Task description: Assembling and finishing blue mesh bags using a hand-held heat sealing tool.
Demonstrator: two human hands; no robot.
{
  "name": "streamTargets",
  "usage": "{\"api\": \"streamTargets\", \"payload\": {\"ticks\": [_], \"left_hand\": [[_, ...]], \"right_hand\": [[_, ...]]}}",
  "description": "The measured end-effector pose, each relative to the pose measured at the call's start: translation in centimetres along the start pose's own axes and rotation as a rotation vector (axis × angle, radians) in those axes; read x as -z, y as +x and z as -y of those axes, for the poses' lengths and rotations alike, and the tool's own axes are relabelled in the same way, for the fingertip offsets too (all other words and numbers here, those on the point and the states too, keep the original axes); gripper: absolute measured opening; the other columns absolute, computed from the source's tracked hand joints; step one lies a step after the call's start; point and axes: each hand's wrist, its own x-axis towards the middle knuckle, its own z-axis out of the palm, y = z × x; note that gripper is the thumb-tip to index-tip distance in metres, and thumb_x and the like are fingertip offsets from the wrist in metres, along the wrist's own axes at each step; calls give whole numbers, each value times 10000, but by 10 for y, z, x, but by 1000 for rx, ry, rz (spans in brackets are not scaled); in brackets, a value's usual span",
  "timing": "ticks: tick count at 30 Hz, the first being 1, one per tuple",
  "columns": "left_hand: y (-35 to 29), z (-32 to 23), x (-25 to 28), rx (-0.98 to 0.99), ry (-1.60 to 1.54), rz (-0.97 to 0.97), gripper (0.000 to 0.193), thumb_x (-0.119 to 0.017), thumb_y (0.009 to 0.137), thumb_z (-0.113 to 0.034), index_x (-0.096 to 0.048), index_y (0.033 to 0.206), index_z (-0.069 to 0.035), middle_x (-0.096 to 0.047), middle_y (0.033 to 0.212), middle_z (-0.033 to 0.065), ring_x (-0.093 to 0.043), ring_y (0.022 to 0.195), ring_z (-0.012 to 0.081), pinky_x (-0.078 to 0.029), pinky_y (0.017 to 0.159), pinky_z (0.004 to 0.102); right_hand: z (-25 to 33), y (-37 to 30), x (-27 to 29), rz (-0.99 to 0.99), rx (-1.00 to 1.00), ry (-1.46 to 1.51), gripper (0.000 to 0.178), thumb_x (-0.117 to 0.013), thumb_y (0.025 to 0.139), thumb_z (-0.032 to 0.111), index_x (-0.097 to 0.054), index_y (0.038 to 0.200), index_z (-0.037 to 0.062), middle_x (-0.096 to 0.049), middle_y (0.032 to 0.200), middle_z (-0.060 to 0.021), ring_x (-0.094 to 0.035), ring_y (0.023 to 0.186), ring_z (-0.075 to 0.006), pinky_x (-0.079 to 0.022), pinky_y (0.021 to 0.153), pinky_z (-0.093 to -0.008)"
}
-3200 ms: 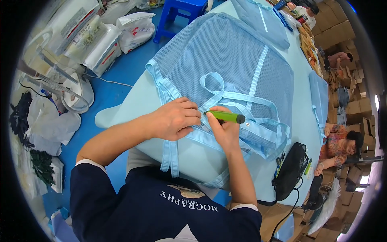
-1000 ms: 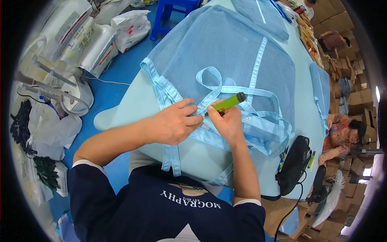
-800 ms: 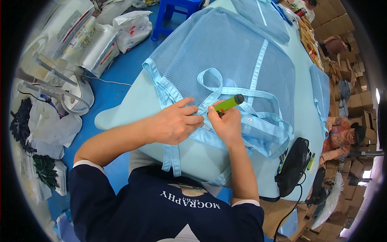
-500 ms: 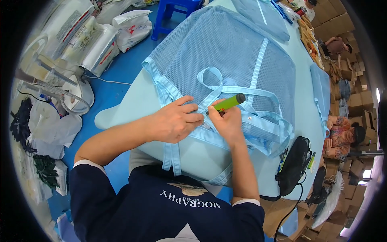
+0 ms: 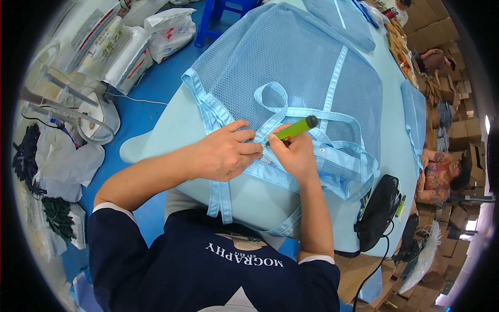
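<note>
A light-blue mesh bag point(image 5: 280, 52) with pale satin trim and straps lies spread over the padded, pale-blue table point(image 5: 171, 130). My right hand point(image 5: 295, 157) grips a thick green marker point(image 5: 296, 128) with a dark end, slanting its tip down to the trim. Just left of that tip, my left hand point(image 5: 227, 152) has its fingers bent on the trim, holding the bag's edge; its thumb is largely hidden. A looped strap point(image 5: 285, 99) rises beyond my hands. Two strap ends point(image 5: 220, 203) hang over the near table edge.
A black pouch point(image 5: 377, 213) with a cord lies at the right, beside small pens. Folded blue mesh pieces point(image 5: 414, 122) rest along the far right. White sacks point(image 5: 169, 34), a steamer-like appliance point(image 5: 99, 119) and a blue stool point(image 5: 213, 23) stand left. Other people sit at the right.
The marker's upper end has shifted slightly up and right in my right hand. My left hand stays nearly in place. The whole view has shifted a little.
</note>
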Motion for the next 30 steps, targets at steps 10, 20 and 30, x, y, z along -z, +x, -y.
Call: {"api": "streamTargets", "payload": {"ticks": [10, 20, 30], "left_hand": [[2, -1, 2, 37, -11, 45, 186, -653, 746, -99, -681, 913, -22, -610, 955, 13, -517, 917, 221, -375, 951, 397], [3, -2, 1, 24, -13, 19, 161, -655, 729, -73, -685, 875, -14, -610, 944, 21, -534, 883, 227, -382, 947, 393], [7, -1, 3, 19, -17, 25, 200, -661, 696, -68, -682, 885, -5, -621, 991, 39, -543, 941, 236, -394, 951, 413]], "right_hand": [[-3, -3, -2, -57, 26, 6, 156, -664, 790, 152, -609, 763, 8, -527, 542, -47, -491, 493, -125, -385, 472, -293], [1, -4, 1, -53, 55, -44, 199, -664, 807, 212, -627, 818, 17, -544, 552, -53, -516, 491, -143, -394, 475, -304], [-12, -5, -3, -82, 95, -11, 212, -677, 803, 240, -638, 828, 33, -550, 544, -73, -550, 495, -200, -417, 485, -328]]}}
